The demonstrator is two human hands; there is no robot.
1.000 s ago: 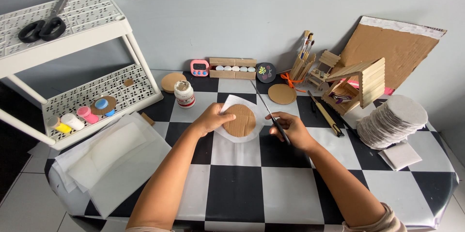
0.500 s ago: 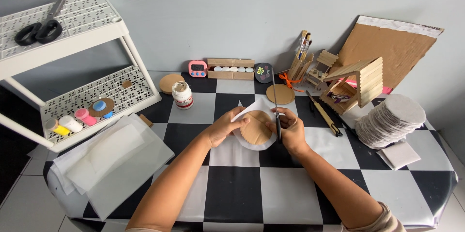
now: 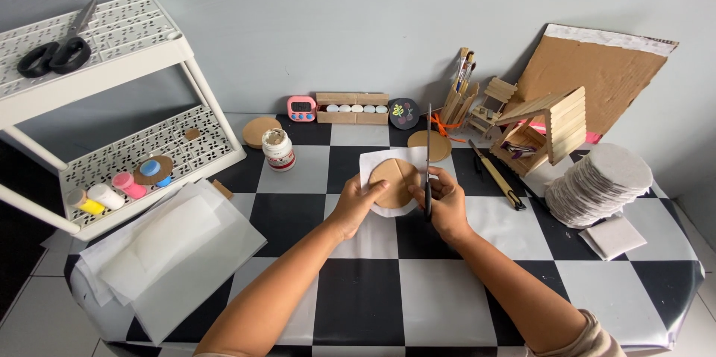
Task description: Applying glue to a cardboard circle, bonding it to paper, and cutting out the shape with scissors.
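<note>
Left hand (image 3: 356, 204) pinches a round brown cardboard disc backed by a white paper sheet (image 3: 393, 182), held just above the black-and-white checkered tabletop (image 3: 358, 297) at centre. Right hand (image 3: 446, 204) is closed around a thin dark-handled tool (image 3: 428, 163), upright, touching the disc's right edge. White glue jar (image 3: 278, 149) stands left of them, stack of white round pads (image 3: 600, 184) well apart right.

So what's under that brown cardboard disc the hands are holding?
A white paper sheet lies under the cardboard disc, its edges showing around it. The left hand and right hand hold them. The middle of the sheet is covered.
</note>
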